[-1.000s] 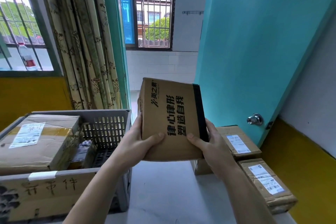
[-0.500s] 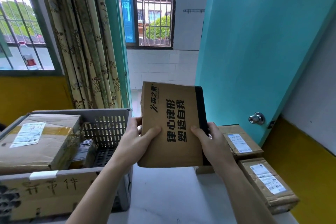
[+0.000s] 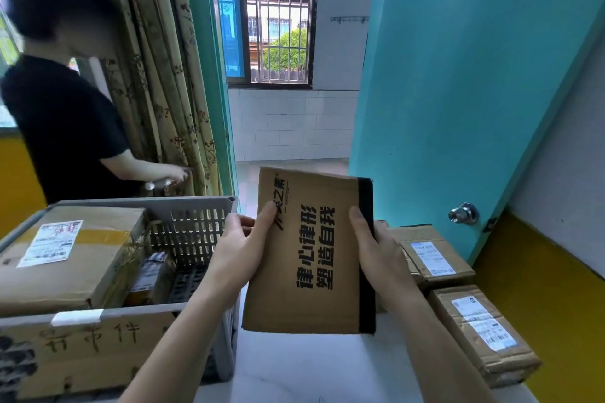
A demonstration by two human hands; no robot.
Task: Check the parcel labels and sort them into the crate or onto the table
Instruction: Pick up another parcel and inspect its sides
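Head view: flat brown parcel (image 3: 311, 258) held upright above the white bench (image 3: 294, 366), between the grey crate (image 3: 203, 206) and two labelled boxes (image 3: 458, 298). Left hand (image 3: 239, 255) clasping the left edge, thumb across the printed face; right hand (image 3: 379, 258) clasping the black-taped right edge. No shipping label visible on this face. Probably light and fairly stiff, thin enough to flex; best gripped along both long edges. Bystander (image 3: 65, 101) behind the crate.

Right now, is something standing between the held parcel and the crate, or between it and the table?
Nothing visible blocks either way. Both hands, left hand and right hand, hold the flat parcel above bare table; the grey crate beside it is open-topped, with free space at its near-right corner.
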